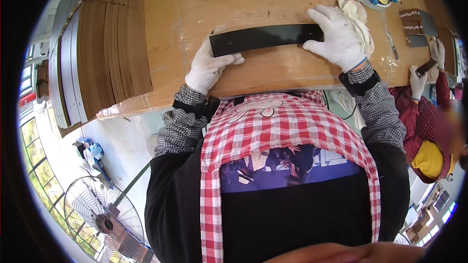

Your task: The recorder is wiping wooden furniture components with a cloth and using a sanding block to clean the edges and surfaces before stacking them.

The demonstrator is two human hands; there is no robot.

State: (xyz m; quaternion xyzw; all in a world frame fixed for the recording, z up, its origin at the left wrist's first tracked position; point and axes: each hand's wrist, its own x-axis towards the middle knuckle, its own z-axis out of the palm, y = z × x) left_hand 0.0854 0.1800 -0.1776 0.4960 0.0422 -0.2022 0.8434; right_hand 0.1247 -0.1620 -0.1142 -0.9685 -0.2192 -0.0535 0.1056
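At a brown table (273,75), one fan (104,221) on the room's left, left hand (208,67) and right hand (339,37) fingers grasp one black strip (267,38).

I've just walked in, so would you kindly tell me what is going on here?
A person in white gloves has a black strip between both hands over a wooden table. The left hand grips one end, while the right hand is at the other, thumb and fingers spread. Stacked brown boards stand on the left. At the far right, a co-worker's gloved hands are at a small dark piece.
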